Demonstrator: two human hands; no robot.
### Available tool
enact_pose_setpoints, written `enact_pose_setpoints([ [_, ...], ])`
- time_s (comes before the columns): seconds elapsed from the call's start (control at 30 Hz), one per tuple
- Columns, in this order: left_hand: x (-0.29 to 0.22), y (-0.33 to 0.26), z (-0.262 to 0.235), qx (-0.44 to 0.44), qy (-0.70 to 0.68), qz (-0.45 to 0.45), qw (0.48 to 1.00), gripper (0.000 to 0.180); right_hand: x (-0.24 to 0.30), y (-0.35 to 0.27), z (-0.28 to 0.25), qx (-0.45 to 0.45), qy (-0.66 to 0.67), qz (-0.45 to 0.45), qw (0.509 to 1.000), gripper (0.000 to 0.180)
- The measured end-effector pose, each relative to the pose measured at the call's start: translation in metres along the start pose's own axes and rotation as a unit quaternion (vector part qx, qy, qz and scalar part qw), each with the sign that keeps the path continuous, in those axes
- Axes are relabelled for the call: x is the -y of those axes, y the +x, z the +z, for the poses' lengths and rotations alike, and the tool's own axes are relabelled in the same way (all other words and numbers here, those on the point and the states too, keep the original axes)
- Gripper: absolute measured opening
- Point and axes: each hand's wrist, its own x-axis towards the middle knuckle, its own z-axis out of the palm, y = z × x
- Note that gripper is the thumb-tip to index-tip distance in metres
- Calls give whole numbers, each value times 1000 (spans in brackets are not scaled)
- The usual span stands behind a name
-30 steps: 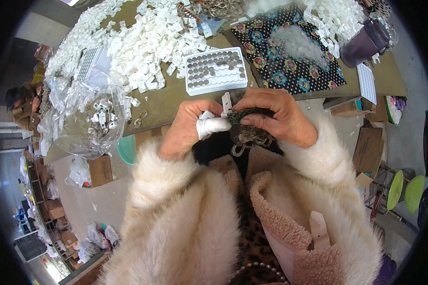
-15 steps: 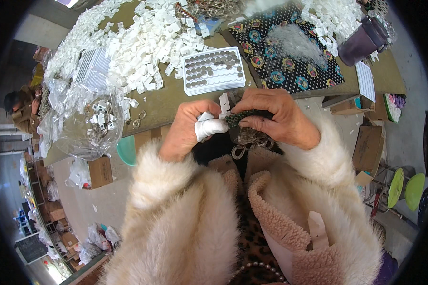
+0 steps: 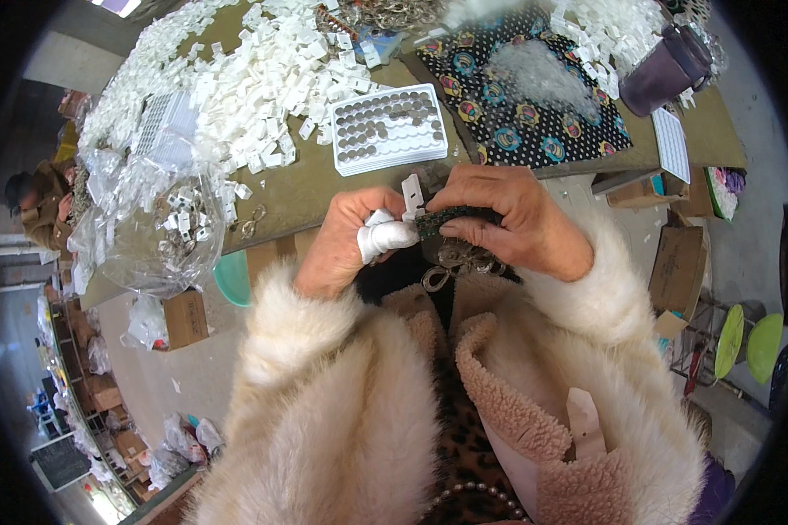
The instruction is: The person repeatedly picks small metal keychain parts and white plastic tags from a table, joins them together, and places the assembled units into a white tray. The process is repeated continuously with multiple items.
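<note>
Mid-assembly: left hand (image 3: 346, 241), thumb wrapped in white, pinching a small white tag (image 3: 411, 197); right hand (image 3: 508, 219) closed on a dark strip (image 3: 446, 217) — both just above the lap, near the surface (image 3: 306, 188) edge. Next calls for seating tag onto strip squarely. Against earlier frames, hands barely shifted; tray (image 3: 390, 127) just beyond.

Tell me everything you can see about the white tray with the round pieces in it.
The white tray is a flat rectangular holder, plastic by its look, lying level on the brown table just beyond the hands. Its grid of small wells is mostly filled with dull grey round discs; some wells along the near edge look bare. A heap of small white pieces borders its left side. Neither hand touches it.
</note>
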Motion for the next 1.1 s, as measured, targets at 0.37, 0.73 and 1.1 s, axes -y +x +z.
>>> enact_pose_setpoints([
  [0.37,0,0,13,-34,45,67,996,17,-10,3,7,-26,12,-11,1000,23],
  [0.73,1,0,10,-82,109,88,987,12,-22,0,29,-75,-44,0,996,20],
  [1.1,33,11,30,-240,181,271,914,12,-2,1,55,-181,-307,-37,934,20],
])
